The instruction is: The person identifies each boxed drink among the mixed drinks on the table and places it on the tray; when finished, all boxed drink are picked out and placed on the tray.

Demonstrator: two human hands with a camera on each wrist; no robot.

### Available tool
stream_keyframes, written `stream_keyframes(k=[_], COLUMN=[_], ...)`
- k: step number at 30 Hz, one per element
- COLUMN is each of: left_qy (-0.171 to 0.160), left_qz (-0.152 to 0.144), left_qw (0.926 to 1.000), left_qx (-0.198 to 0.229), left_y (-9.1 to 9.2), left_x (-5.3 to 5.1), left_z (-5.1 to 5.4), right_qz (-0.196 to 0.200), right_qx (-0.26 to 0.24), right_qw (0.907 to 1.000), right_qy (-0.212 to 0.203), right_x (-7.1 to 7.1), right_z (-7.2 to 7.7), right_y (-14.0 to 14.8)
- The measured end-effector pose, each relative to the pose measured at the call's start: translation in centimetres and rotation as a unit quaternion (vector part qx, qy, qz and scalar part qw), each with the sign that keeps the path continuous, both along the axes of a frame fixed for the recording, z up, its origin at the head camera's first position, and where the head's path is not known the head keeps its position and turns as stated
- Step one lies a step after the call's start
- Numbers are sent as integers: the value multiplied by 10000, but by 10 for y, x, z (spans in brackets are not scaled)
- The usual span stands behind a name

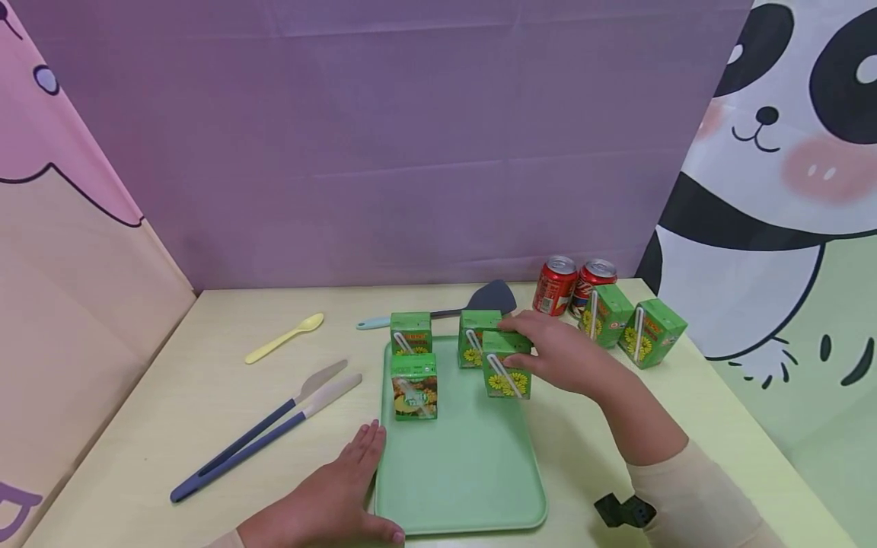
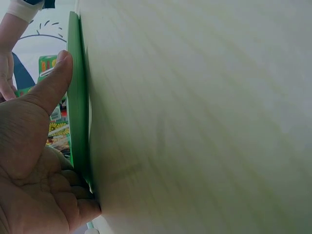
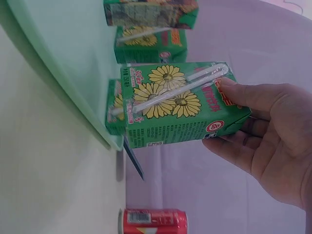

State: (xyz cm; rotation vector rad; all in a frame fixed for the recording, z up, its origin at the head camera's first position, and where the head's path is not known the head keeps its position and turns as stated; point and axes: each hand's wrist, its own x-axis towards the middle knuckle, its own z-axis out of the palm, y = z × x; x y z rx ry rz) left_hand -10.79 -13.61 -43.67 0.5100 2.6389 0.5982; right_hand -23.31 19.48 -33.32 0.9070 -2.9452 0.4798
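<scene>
My right hand [image 1: 565, 352] grips a green drink carton [image 1: 505, 377] near its top, thumb on one side and fingers on the other. The carton is upright over the right side of a pale green tray [image 1: 466, 479], with a wrapped straw [image 3: 180, 90] on its face. Whether its base touches the tray cannot be made out. On the tray stand another carton [image 1: 470, 346] just behind it, and two at the left, a front carton [image 1: 414, 392] and a rear carton [image 1: 411, 331]. My left hand [image 1: 336, 487] lies with extended fingers against the tray's left edge.
Two red cans [image 1: 556, 285] stand at the back right, beside two more drink cartons [image 1: 652, 332]. A spatula [image 1: 489, 298] lies behind the tray. Left of it are a yellow spoon [image 1: 284, 339] and blue-handled tongs [image 1: 267, 434]. A purple backdrop [image 1: 411, 152] rises behind the table.
</scene>
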Motion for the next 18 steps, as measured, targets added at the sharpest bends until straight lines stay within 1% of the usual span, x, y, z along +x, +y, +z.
stream_keyframes(k=[5, 10, 14, 18], left_qy=[-50, 6, -33, -43], left_qz=[54, 34, 51, 59], left_qw=[10000, 10000, 10000, 10000], left_qx=[13, 4, 17, 41], left_y=[0, 0, 0, 0], left_x=[-2, -2, -3, -2], left_z=[-2, -3, -3, -2], right_qz=[222, 289, 341, 401], right_qx=[-65, -92, -81, -76], right_qw=[9997, 9994, 9991, 9983], right_qy=[-89, -142, -218, -405], right_x=[2, 3, 3, 4], right_z=[-7, -12, -17, -21], right_y=[-10, -17, -20, -21])
